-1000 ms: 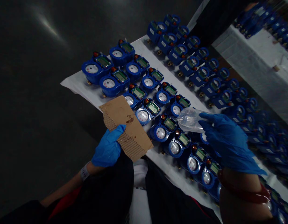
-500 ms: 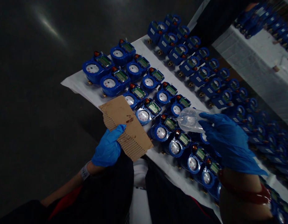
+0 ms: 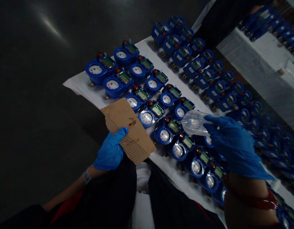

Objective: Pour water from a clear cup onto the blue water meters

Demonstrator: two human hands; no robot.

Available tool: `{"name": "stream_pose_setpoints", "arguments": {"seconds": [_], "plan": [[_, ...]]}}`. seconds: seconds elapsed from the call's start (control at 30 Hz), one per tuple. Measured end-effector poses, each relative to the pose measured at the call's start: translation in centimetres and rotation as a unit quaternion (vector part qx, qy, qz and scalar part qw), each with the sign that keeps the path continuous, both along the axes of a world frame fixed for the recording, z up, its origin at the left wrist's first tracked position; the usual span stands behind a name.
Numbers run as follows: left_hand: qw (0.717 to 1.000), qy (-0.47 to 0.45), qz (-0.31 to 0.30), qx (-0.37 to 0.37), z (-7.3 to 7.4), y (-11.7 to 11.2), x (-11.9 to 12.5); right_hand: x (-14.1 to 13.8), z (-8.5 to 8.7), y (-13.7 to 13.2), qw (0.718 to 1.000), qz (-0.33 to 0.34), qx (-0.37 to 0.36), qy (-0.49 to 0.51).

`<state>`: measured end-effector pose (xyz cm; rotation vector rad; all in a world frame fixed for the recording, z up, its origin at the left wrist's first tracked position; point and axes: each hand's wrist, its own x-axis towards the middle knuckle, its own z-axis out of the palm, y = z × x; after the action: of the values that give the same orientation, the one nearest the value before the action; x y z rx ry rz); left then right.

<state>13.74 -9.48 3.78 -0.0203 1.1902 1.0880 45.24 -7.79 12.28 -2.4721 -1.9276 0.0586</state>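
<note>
My left hand, in a blue glove, grips a piece of brown corrugated cardboard with the thumb on top. Dark stains mark its face, and the ridges show along its lower side. In my gloved right hand is a clear plastic piping bag, its narrow tip pointing left. What fills it looks colourless. The tip hovers over or beside a blue water meter with a round white dial and an exposed green circuit board; whether they touch I cannot tell. Another blue meter stands just right of the cardboard.
Several more blue meters stand in rows on the white-covered table. Farther right, a second block of blue meters has brass fittings. At the upper right, a person in dark clothing stands near another white-covered table.
Almost nothing differs. The view has shifted very slightly; both hands keep their hold on the cardboard and the piping bag in the same places.
</note>
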Motion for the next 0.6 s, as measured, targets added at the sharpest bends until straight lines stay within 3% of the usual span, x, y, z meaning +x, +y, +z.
{"name": "stream_pose_setpoints", "arguments": {"seconds": [0.13, 0.6], "plan": [[1.000, -0.014, 0.004, 0.011, -0.44, -0.13, -0.03, -0.39, 0.47, 0.01, 0.999, -0.036, -0.017, 0.031], [1.000, 0.003, -0.004, 0.018, -0.15, -0.12, -0.06, -0.33, 0.81, -0.31, 0.998, 0.001, -0.025, 0.049]]}}
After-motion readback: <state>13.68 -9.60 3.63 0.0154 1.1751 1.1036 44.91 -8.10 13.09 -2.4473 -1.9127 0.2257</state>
